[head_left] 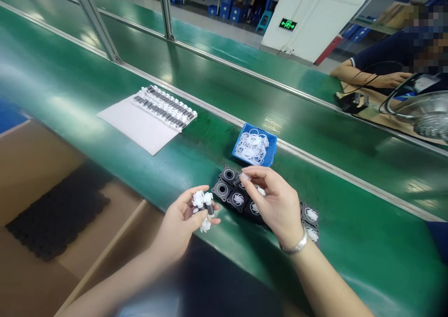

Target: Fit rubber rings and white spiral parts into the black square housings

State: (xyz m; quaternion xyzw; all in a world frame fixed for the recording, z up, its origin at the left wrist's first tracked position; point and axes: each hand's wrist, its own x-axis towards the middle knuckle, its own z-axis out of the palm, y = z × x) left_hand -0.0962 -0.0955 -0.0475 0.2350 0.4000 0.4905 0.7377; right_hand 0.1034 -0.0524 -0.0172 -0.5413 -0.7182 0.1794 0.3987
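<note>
My left hand (182,223) is closed around several small white impellers with dark cores (203,205), held just off the near edge of the green bench. My right hand (275,200) pinches one small white and dark part (243,178) between thumb and fingertips, over a cluster of black square housings (233,193). Some housings carry white impellers (311,214), others show empty round sockets (228,174). A silver bracelet sits on my right wrist.
A blue tray of white rings (255,145) stands just beyond the housings. Rows of more impellers (164,107) lie on a white sheet (135,126) at left. Cardboard boxes with black foam (56,214) sit below left. Another person's arm (367,77) rests across the far bench.
</note>
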